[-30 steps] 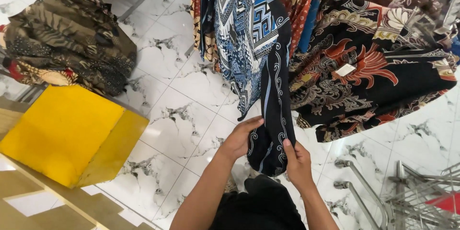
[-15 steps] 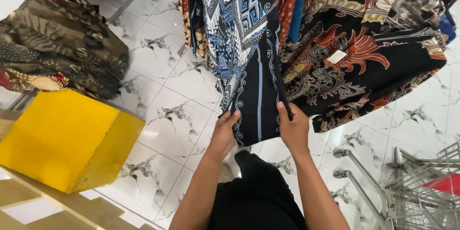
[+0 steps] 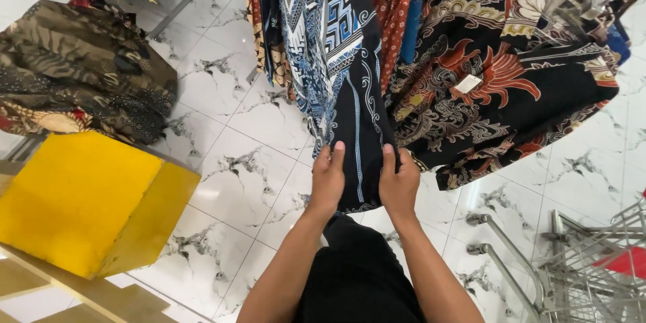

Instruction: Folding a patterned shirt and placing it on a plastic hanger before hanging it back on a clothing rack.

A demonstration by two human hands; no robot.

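Floor: white glossy marble-look tile [image 3: 256, 161], grey veining.
Far left: brown-patterned batik heap [image 3: 81, 74] on low stand; below it, yellow box-shaped block [image 3: 81, 202].
Centre: navy-and-blue batik cloth with white scroll lines [image 3: 350, 94], hanging from rack; its lower hem between my hands.
My left hand [image 3: 328, 178]: fingers pinching hem's left edge. My right hand [image 3: 398, 182]: pinching right edge.
Right: black batik garment with red floral motifs [image 3: 498, 87]; metal wire trolley [image 3: 585, 262].
Change since earlier frame: both hands now higher on cloth, closer together.
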